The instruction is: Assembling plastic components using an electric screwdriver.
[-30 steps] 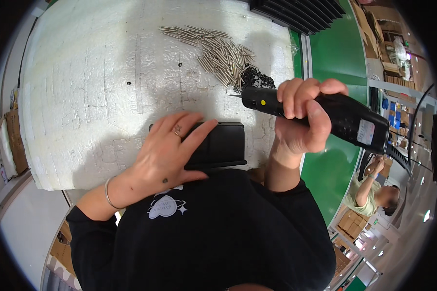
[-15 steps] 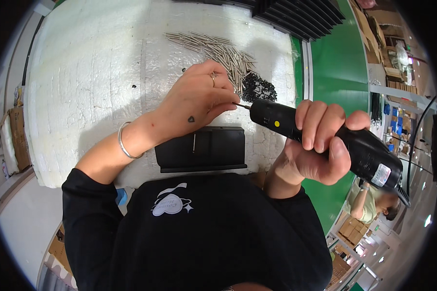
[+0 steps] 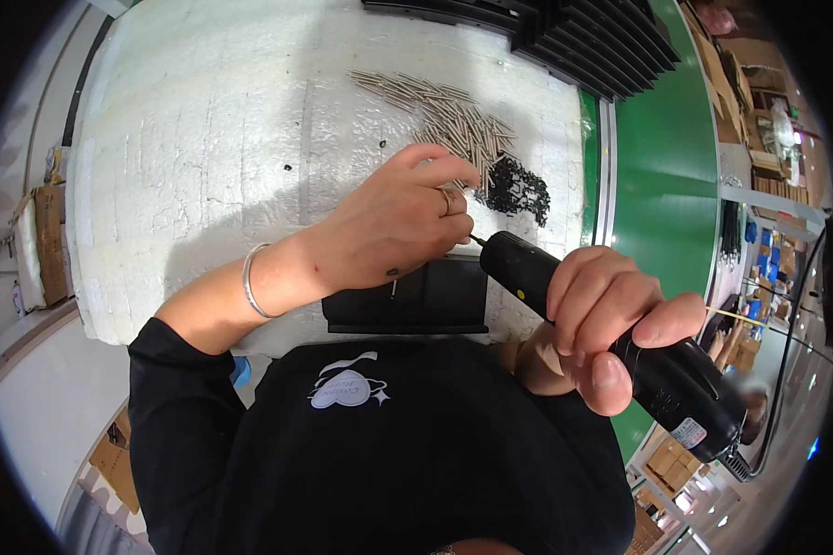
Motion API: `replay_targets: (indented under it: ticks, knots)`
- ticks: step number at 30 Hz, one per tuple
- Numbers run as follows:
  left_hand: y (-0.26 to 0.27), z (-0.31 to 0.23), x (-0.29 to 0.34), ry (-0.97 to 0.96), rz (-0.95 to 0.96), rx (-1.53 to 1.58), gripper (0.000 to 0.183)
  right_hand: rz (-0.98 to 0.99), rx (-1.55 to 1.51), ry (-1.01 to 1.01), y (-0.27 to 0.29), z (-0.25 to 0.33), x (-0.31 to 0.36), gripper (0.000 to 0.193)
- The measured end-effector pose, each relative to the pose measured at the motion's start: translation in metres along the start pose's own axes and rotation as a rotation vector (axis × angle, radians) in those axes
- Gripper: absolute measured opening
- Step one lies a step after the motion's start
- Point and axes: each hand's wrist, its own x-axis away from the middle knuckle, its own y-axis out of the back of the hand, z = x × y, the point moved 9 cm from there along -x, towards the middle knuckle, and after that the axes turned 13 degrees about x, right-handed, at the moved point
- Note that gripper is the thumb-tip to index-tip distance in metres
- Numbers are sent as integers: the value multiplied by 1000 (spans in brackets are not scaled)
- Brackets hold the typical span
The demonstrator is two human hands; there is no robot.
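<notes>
My right hand is wrapped round a black corded electric screwdriver, its body slanting down to the right. The thin bit points up-left and ends close to the fingers of my left hand. That hand is closed, fingers curled; whatever they may hold is hidden. Beneath it lies a black rectangular panel with a raised near edge and a thin metal pin on it. Just beyond my left fingers are a heap of silvery metal pins and a pile of small black screw-like parts.
A white, film-covered foam surface carries everything. Black ribbed panels are stacked at the far right, beside a green surface. Two tiny black pieces lie left of the pins. The screwdriver's cable runs up the right side.
The screwdriver has swung to a steeper tilt, its rear end lower. My left hand has turned and shifted down over the panel. The whole view has moved slightly.
</notes>
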Motion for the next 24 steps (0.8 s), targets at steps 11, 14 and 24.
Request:
replay_targets:
  ticks: [11, 14, 24]
  knots:
    - [64, 136, -35, 270, -13, -300, 8, -300, 66, -53, 15, -8, 9, 31]
    - [49, 145, -36, 235, 102, -401, 6, -258, 118, -32, 14, -5, 12, 32]
    - [46, 138, -22, 301, 80, -500, 6, -356, 4, -90, 16, -9, 16, 35]
